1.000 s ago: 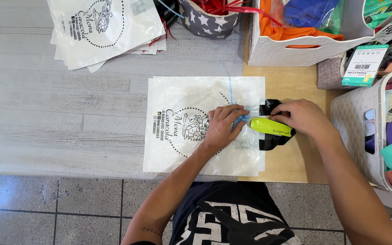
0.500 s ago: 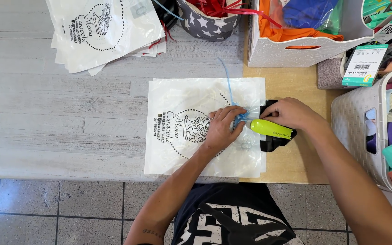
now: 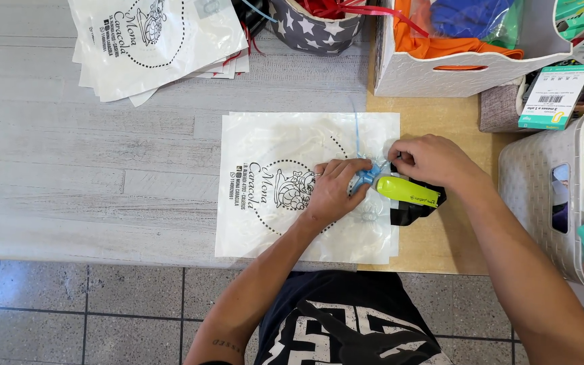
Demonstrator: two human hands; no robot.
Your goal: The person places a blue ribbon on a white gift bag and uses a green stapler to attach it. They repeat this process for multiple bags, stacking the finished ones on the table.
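On the table (image 3: 69, 155): grey wood-grain planks, tan board beside.
Bag (image 3: 272, 142): glossy white plastic, flat.
Left hand (image 3: 336, 189): pinching blue ribbon (image 3: 366, 177).
Right hand (image 3: 434, 161): fingers curled over the lime stapler (image 3: 407, 191); hold unclear.
Floor (image 3: 69, 311): grey tiles.

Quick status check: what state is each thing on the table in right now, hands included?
White printed bag: flat on the table.
Blue ribbon: pinched on the bag.
Left hand: pressing the ribbon.
Right hand: fingers at the ribbon.
Yellow-green stapler: lying under the right hand.
Bag stack: fanned, untouched.
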